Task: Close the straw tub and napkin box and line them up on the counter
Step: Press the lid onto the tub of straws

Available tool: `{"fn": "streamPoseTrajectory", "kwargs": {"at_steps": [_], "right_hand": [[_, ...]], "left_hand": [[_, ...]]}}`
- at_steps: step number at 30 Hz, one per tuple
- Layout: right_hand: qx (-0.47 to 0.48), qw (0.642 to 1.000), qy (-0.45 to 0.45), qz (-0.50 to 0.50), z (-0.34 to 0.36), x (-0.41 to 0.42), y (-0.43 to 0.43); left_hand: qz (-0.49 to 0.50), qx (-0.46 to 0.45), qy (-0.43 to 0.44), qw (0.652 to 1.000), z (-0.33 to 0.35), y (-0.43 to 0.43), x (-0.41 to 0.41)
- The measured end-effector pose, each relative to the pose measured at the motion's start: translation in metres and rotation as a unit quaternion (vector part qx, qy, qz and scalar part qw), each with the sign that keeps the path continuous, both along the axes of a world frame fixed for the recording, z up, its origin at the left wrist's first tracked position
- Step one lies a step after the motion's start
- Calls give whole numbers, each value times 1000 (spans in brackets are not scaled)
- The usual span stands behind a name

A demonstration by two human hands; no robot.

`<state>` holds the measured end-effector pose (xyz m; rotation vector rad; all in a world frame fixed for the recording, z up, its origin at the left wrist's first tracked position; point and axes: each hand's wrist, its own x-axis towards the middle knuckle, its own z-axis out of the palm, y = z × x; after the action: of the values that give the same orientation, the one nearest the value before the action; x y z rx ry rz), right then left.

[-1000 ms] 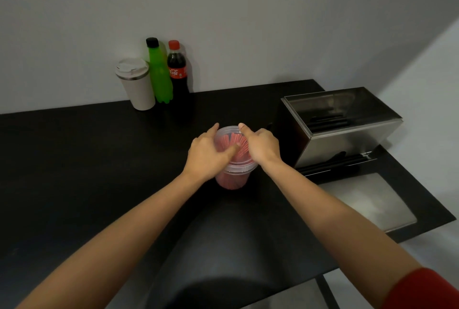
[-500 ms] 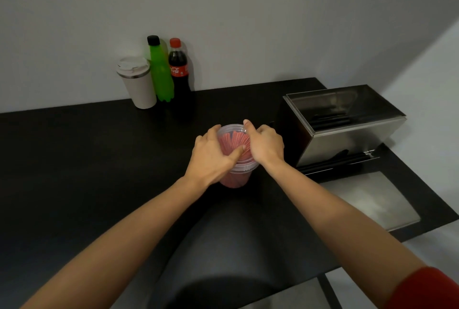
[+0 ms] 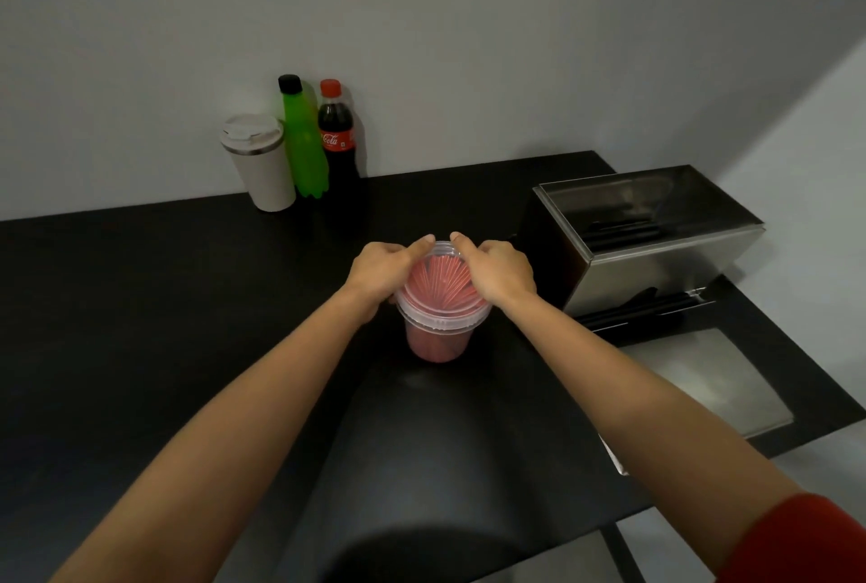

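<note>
1. A black counter (image 3: 140,324) runs along a pale wall (image 3: 421,20).
2. A cream travel cup (image 3: 259,163) with a lid stands upright at the back of the counter, close to the wall.
3. A green bottle (image 3: 303,144) with a black cap stands just beside the cup, on its right.
4. A cola bottle (image 3: 338,141) with a red cap stands just beside the green bottle, on its right.
5. All three stand upright in a row.
</note>
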<state>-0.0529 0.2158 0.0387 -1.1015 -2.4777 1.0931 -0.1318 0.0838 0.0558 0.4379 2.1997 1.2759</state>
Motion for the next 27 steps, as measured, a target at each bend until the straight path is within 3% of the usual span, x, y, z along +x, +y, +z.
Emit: {"fn": "streamPoseTrajectory", "kwargs": {"at_steps": [9, 17, 19, 24, 27], "right_hand": [[-31, 998, -22, -41, -2, -4, 2], [-64, 995, 7, -71, 4, 1, 1], [-26, 997, 9, -73, 4, 5, -3], [113, 993, -21, -40, 3, 7, -27], [131, 990, -17, -51, 2, 9, -32]], "left_hand": [[24, -1, 20, 1000, -2, 5, 1], [47, 60, -79, 994, -1, -9, 8], [61, 63, -54, 995, -3, -14, 15], [38, 15, 107, 993, -10, -15, 34], [35, 0, 132, 991, -11, -15, 36]]}}
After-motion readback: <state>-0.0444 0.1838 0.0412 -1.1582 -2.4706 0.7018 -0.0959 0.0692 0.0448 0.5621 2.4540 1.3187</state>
